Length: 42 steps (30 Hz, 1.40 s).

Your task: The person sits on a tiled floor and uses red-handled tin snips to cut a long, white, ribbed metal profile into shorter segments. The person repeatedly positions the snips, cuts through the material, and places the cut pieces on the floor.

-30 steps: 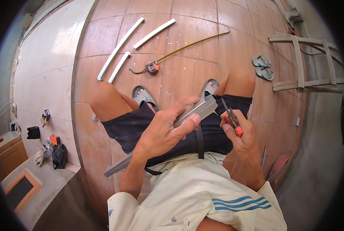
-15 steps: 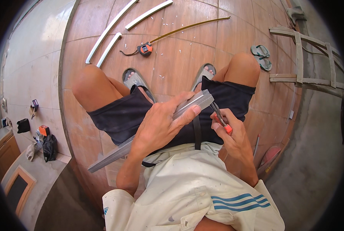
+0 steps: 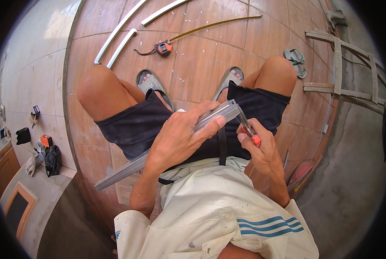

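While the left hand (image 3: 175, 134) clasps grey channel (image 3: 215, 116), the right hand (image 3: 264, 146) grips snips (image 3: 256, 140) at its two-o'clock end, probably cutting; next squeeze needs steadiness.

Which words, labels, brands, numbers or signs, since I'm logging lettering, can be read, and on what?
Cream left sleeve: small blue logo and lettering, not copied here.
Tan sheet: faint print, too blurred.
Tape measure: any markings too small.
Orange box: any print too small.

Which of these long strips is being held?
The grey strip, gripped in the left hand near its upper end, with red-handled snips in the right hand at that end. The other three strips are white and lie on the tiled floor.
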Available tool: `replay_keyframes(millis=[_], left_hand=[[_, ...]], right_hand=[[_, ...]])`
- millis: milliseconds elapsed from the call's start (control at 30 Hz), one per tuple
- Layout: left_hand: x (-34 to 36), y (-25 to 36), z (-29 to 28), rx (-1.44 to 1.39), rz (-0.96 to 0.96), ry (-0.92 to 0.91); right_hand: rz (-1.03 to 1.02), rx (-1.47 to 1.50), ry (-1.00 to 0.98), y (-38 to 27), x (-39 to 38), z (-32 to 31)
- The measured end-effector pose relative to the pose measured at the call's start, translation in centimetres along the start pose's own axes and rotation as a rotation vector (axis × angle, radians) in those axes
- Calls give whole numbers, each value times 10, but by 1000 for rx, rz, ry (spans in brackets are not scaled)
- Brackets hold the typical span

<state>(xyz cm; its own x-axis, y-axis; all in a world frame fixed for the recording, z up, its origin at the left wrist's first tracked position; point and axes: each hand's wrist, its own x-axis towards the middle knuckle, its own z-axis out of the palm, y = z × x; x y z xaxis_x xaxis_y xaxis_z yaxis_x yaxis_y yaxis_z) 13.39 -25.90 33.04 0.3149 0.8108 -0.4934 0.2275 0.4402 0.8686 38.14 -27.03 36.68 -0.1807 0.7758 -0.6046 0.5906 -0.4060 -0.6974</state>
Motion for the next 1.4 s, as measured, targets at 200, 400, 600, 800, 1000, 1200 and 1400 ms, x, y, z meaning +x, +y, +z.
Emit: replay_keyframes(millis=[200,400,600,800,1000,1200,1400], left_hand=[[-2,0,1,35,29,11],[-4,3,1,27,17,15],[-2,-1,4,44,62,28],[-2,2,5,47,70,89],[-6,17,-10,-139,144,272],[4,82,-117,-222,282,428],[53,96,-198,-420,370,500]], right_hand=[[17,-13,-40,-4,-3,-3],[11,-2,-61,-5,-1,-5],[15,10,-64,-4,-1,-6],[-16,395,34,21,5,3],[-229,776,7,46,13,67],[-650,492,-257,-6,20,135],[-661,533,-182,-56,33,177]])
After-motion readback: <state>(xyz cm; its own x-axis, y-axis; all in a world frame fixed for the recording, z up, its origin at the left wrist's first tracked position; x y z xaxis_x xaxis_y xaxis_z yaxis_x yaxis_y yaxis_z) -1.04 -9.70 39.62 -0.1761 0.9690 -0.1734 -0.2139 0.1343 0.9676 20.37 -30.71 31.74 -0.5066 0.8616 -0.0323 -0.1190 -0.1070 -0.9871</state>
